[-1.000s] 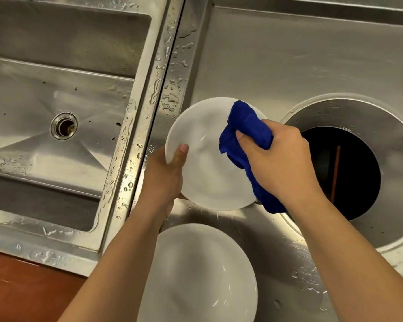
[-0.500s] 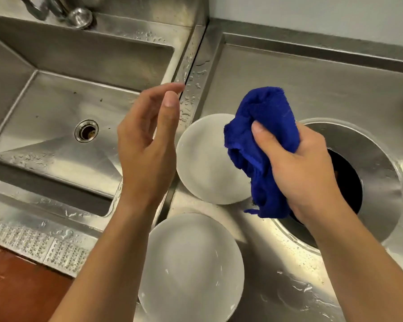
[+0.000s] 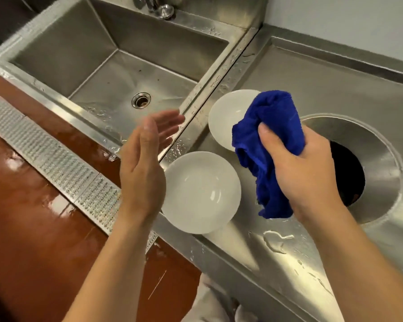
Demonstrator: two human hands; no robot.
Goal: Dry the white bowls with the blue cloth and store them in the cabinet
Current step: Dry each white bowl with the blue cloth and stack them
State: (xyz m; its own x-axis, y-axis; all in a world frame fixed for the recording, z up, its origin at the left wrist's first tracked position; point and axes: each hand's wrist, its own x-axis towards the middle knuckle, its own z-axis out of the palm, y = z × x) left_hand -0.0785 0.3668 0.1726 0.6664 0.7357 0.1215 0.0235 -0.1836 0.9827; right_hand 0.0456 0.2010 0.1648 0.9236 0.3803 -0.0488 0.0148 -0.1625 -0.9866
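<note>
Two white bowls rest on the wet steel counter. The near bowl [image 3: 201, 194] sits by the counter's front edge. The far bowl [image 3: 226, 117] lies behind it, partly hidden by the blue cloth [image 3: 268, 145]. My right hand [image 3: 305, 173] is closed around the bunched cloth and holds it above the counter, just right of both bowls. My left hand [image 3: 144, 168] hovers flat with its fingers spread, to the left of the near bowl, touching nothing. No cabinet is in sight.
A deep steel sink [image 3: 116, 63] with a drain [image 3: 141, 100] lies to the left, its tap [image 3: 159, 6] at the back. A round waste hole [image 3: 346, 173] opens in the counter on the right. A metal floor grate [image 3: 51, 154] crosses the wet brown floor [image 3: 33, 228].
One second ago my left hand held the far bowl while the cloth wiped it. That bowl now lies on the counter, my left hand is off it, and the view has shifted left.
</note>
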